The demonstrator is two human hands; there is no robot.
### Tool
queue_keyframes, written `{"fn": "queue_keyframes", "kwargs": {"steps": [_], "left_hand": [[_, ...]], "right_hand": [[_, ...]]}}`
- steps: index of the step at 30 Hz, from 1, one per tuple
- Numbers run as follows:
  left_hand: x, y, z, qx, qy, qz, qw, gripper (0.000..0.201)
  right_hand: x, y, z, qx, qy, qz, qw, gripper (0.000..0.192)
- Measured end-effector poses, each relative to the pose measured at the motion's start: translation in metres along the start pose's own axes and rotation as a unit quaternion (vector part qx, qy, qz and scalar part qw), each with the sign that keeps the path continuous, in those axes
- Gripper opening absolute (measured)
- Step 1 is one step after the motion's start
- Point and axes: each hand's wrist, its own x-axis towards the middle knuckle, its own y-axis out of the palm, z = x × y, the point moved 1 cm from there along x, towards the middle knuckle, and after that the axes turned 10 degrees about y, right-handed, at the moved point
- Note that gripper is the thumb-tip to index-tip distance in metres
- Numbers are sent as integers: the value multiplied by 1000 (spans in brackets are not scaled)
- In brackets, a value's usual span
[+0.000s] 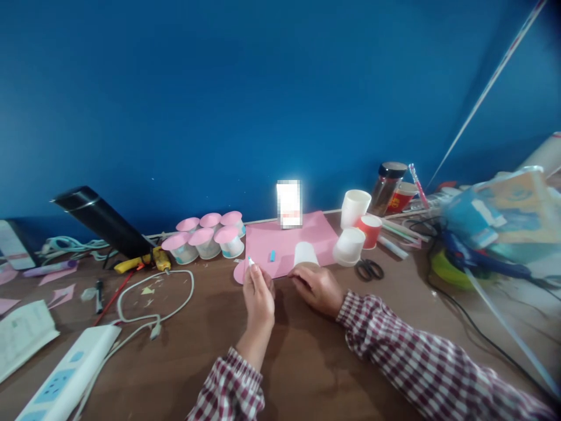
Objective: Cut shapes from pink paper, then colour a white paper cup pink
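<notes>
My left hand point(258, 289) is closed in a pinch around a small white tube with a bluish tip point(250, 261), most of it hidden by the fingers. My right hand point(318, 286) curls its fingers over the near end of a white paper cup point(305, 252), whose lower part they cover. Both hands are at the near edge of a pink paper sheet point(322, 234). On that sheet lies a small blue cap point(272, 255), between the hands. A pink rounded paper piece point(239, 272) sits beside my left hand.
Several cups with pink tops point(203, 240) stand left of the sheet. To the right are white cups point(349, 245), a red cup point(370, 232), black scissors point(369, 269) and a dark-lidded jar point(388, 184). A power strip point(65, 374) and white cable point(191, 286) lie at left.
</notes>
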Motion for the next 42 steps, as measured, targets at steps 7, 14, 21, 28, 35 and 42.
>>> {"fn": "queue_keyframes", "kwargs": {"steps": [7,14,21,28,35,42], "left_hand": [[6,2,4,-97,-93,-2,991,43],[8,-1,1,-114,-134,-29,984,52],[12,-3,11,-138,-171,-60,974,56],[10,-4,12,-116,-121,-51,985,41],[4,-1,5,-59,-57,8,997,37],[1,2,4,-21,-35,67,997,35]], "right_hand": [[15,-2,0,-139,70,-49,987,14],[48,8,29,-199,45,34,978,17],[72,33,25,-225,29,127,966,22],[67,34,12,-153,68,112,979,17],[57,19,14,113,141,24,983,24],[45,10,13,369,255,18,894,33]]}}
